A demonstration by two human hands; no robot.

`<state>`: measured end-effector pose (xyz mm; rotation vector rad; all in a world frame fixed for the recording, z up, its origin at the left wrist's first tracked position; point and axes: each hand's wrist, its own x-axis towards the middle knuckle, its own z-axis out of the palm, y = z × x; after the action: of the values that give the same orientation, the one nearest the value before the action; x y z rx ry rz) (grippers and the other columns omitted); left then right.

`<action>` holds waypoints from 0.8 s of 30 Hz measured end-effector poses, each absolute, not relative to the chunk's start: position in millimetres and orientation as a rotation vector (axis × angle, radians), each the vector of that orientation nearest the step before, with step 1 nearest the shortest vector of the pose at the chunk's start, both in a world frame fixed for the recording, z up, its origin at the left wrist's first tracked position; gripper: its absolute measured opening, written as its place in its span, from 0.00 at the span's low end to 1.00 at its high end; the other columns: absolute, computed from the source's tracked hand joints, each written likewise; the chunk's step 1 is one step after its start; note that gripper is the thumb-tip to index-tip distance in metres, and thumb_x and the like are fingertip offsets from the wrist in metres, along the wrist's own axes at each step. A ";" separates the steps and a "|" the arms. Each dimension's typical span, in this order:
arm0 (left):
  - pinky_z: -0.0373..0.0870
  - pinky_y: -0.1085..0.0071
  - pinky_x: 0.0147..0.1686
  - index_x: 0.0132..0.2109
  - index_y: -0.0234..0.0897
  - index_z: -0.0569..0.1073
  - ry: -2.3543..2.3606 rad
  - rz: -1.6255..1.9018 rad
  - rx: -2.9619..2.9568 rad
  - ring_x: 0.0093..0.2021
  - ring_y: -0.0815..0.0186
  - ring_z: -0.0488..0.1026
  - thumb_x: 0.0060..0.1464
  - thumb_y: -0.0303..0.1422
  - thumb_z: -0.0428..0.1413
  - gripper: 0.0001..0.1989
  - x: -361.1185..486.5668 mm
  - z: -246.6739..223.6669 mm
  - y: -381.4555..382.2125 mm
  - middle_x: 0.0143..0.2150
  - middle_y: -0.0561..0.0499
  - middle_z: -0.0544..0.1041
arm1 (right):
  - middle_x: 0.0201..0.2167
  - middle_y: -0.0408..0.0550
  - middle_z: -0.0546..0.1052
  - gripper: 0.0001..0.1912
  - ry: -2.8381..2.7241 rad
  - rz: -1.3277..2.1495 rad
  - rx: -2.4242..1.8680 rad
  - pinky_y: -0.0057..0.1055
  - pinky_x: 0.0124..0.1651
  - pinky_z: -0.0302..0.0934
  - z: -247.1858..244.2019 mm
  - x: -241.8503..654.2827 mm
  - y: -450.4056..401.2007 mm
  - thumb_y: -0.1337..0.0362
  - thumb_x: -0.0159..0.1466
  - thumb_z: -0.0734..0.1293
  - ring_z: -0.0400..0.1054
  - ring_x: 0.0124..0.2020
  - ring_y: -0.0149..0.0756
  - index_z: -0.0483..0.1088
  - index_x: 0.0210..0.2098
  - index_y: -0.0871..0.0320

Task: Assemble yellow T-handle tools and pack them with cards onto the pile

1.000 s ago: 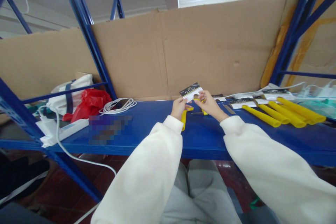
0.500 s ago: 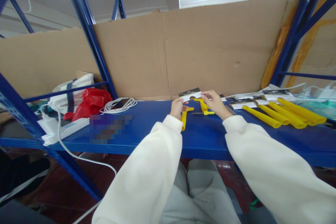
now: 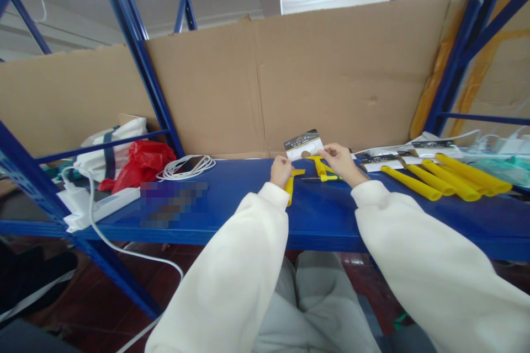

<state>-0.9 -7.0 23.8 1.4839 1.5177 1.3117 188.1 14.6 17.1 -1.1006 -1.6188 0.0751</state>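
My right hand (image 3: 340,161) pinches the right edge of a black and white printed packaging card (image 3: 304,146), raised above the blue shelf with its printed face towards me. Just below the card's left corner is my left hand (image 3: 281,171), its fingers closed; what they grip, if anything, is hidden. A yellow plastic piece (image 3: 291,190) lies beside that hand, partly covered by it. Under the card rests another yellow piece with a T-shaped top (image 3: 319,168). A thin-shafted tool with a yellow-green handle (image 3: 329,178) lies close by.
Several yellow tubes (image 3: 414,183) with black and white cards lie on the right of the blue shelf (image 3: 248,198). A coiled white cable (image 3: 188,166), a red plastic bag (image 3: 144,162) and a white power strip (image 3: 111,204) are on the left. Cardboard (image 3: 331,83) walls the back.
The card has risen and tilted to show more of its face. My left hand has come off its lower left edge and closed, while my right hand keeps hold.
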 end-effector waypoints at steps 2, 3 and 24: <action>0.71 0.65 0.45 0.47 0.34 0.72 1.734 1.276 1.665 0.47 0.55 0.79 0.59 0.31 0.54 0.10 -2.7 21.7 -9.3 0.48 0.36 0.80 | 0.27 0.46 0.73 0.14 -1.588 0.073 -1.074 0.33 0.38 0.63 15.5 190.2 18.0 0.54 0.61 0.66 0.67 0.31 0.36 0.75 0.31 0.59; 0.71 0.63 0.47 0.48 0.33 0.72 1.811 1.207 1.738 0.50 0.52 0.77 0.58 0.33 0.56 0.13 -3.6 20.7 -10.7 0.49 0.35 0.79 | 0.26 0.46 0.73 0.15 -1.580 0.069 -1.047 0.33 0.37 0.63 14.7 191.5 19.8 0.53 0.60 0.66 0.66 0.30 0.35 0.75 0.31 0.59; 0.70 0.72 0.35 0.38 0.32 0.74 1.277 1.739 0.741 0.29 0.66 0.74 0.62 0.31 0.52 0.08 -11.5 10.3 25.7 0.23 0.52 0.73 | 0.18 0.41 0.69 0.22 -1.508 0.403 -0.910 0.28 0.24 0.57 13.9 202.6 20.9 0.44 0.54 0.70 0.61 0.21 0.30 0.72 0.28 0.58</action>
<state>-11.5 25.7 10.3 0.7408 1.2765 1.7393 202.6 20.9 13.9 -0.9102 -1.5081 0.4029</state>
